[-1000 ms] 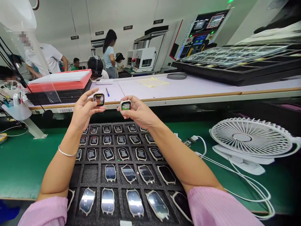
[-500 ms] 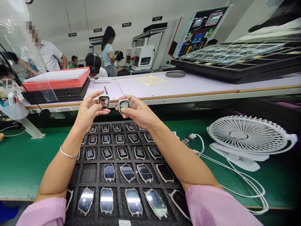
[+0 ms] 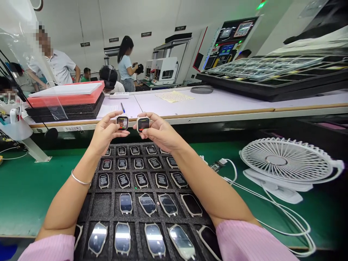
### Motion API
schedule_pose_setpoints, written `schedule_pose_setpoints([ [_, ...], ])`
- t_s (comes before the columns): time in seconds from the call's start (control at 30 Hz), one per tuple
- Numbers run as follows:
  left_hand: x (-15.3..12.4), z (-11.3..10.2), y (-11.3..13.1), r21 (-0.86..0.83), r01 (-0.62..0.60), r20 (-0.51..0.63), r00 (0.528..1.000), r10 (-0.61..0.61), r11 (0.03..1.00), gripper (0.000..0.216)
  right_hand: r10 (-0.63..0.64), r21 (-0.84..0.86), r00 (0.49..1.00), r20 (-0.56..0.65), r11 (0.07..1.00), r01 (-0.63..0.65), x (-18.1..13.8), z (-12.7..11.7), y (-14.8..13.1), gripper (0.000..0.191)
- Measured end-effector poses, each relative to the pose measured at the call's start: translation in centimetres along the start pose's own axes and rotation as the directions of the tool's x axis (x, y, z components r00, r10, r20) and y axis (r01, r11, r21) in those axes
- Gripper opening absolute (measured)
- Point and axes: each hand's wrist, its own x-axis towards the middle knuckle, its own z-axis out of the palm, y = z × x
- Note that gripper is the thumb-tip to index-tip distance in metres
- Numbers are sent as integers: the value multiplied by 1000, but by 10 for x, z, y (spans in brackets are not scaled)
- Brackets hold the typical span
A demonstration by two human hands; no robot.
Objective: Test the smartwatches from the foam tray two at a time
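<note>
My left hand (image 3: 104,133) pinches a small white smartwatch body (image 3: 122,122) with a lit screen. My right hand (image 3: 159,132) grips a second watch body (image 3: 143,124), its screen glowing red and dark. The two watches sit side by side, almost touching, above the far end of a black foam tray (image 3: 107,207). The tray holds several rows of watch bodies in square pockets; the far rows show text on their screens, the near rows are blank and reflective. One pocket in the left column is empty.
A white desk fan (image 3: 288,163) with a looping white cable (image 3: 285,221) lies on the green mat at right. Behind runs a pale bench with stacked black trays (image 3: 274,78), a red-topped tray stack (image 3: 65,99) and a pen. Several people stand beyond.
My hands drew closer together, bringing the two watches nearly side by side. The right watch's screen changed from green and white to red and dark.
</note>
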Motion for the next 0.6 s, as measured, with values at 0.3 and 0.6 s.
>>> schedule_pose_setpoints([
  [0.3,6,5,18,12,-91,59,994,90,996,50,-63,116,996,61,992,56,23,5,-21,19],
  [0.6,35,9,75,56,-332,60,942,329,942,53,-189,48,975,114,982,185,58,21,-88,11],
])
